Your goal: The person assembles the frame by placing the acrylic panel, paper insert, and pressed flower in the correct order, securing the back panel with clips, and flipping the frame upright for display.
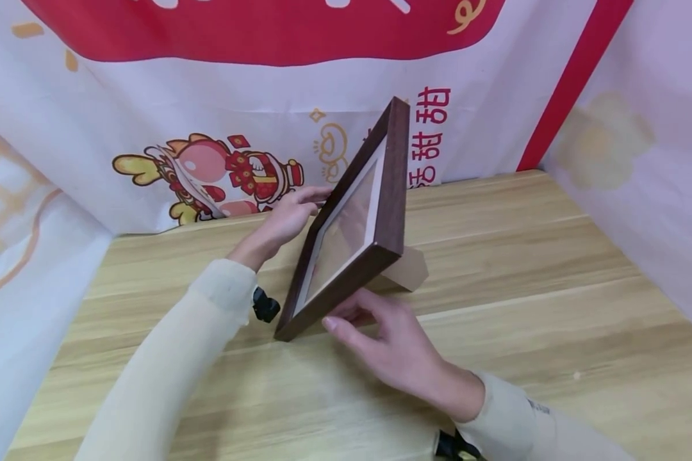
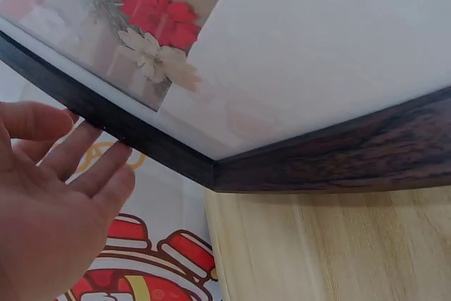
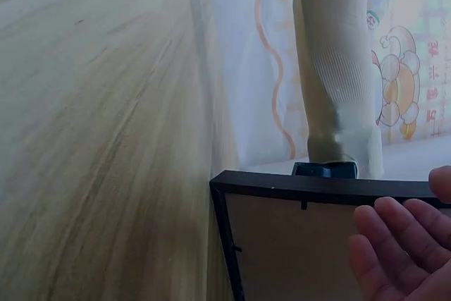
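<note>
A dark wood picture frame stands tilted on the table, with a tan stand leg behind it. Through its glass, the left wrist view shows a red flower and a pale flower beside a white mat. My left hand is at the frame's far side, its extended fingers touching the dark edge. Close to the near lower edge is my right hand, fingers loosely bent and partly hidden behind the frame. The brown backing board faces that hand in the right wrist view.
The frame rests on a light wood-grain table. Printed cloth hangs along the back, with more cloth at the right and left. Black wrist devices sit below both cuffs.
</note>
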A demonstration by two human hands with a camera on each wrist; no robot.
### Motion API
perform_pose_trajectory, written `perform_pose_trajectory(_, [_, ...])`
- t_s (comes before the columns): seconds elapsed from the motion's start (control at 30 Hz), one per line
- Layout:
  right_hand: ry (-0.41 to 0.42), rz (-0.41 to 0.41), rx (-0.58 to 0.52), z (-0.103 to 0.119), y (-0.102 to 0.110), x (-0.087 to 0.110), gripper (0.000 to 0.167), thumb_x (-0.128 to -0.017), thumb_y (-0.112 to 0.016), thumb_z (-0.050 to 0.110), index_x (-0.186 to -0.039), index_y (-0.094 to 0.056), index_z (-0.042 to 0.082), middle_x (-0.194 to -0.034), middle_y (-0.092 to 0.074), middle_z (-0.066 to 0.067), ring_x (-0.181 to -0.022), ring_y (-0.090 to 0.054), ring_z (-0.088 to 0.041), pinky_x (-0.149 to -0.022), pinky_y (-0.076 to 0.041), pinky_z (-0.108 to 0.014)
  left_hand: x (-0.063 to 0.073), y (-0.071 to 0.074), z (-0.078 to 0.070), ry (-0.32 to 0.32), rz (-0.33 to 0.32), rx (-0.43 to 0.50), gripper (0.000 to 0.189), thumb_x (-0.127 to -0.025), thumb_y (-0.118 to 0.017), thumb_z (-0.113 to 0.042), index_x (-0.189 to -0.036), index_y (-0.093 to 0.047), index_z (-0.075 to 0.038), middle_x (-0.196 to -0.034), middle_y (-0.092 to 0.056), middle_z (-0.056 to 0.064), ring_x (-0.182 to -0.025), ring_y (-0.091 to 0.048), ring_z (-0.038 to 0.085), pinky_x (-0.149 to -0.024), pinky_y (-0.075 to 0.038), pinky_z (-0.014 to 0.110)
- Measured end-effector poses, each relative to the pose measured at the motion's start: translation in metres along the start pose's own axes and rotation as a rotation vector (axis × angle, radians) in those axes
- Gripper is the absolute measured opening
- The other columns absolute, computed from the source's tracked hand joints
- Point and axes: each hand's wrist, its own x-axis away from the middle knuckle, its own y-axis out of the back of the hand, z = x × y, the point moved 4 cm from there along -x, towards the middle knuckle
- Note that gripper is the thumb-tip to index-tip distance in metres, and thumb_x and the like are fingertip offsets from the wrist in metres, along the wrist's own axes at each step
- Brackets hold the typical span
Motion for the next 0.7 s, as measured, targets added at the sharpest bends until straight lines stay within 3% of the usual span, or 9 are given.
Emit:
perform_pose_trajectory(0.2, [-0.112,0.006,0.049,-0.001,0.000,-0.008,0.014,-0.100,-0.079,0.024,-0.109,-0.073,0.015,-0.096,-0.078,0.004,-0.086,-0.074,-0.004,-0.081,-0.066,-0.027,0.000,0.000,0.002,-0.018,-0.017,-0.005,0.048,-0.110,-0.044,-0.009,-0.157,-0.055,-0.014,-0.160,-0.058,0.010,-0.148,-0.052,0.030,-0.128,-0.039,0.053])
perform_pose_trajectory(0.37, [-0.123,0.022,0.062,-0.002,-0.002,-0.015,0.017,-0.100,-0.078,0.024,-0.113,-0.074,0.014,-0.099,-0.078,0.002,-0.084,-0.073,-0.005,-0.077,-0.065,-0.027,0.004,0.004,0.004,0.002,-0.034,-0.046,0.045,-0.115,-0.043,-0.022,-0.159,-0.053,-0.018,-0.165,-0.052,0.007,-0.154,-0.046,0.028,-0.131,-0.036,0.053])
perform_pose_trajectory(0.7, [-0.199,0.060,0.049,-0.014,0.016,-0.015,0.021,-0.103,-0.074,0.026,-0.120,-0.073,0.013,-0.104,-0.079,-0.001,-0.096,-0.077,-0.012,-0.090,-0.066,-0.033,0.013,0.015,0.015,0.036,-0.064,-0.118,0.051,-0.117,-0.041,-0.035,-0.167,-0.041,-0.021,-0.173,-0.040,0.007,-0.161,-0.037,0.029,-0.133,-0.034,0.053])
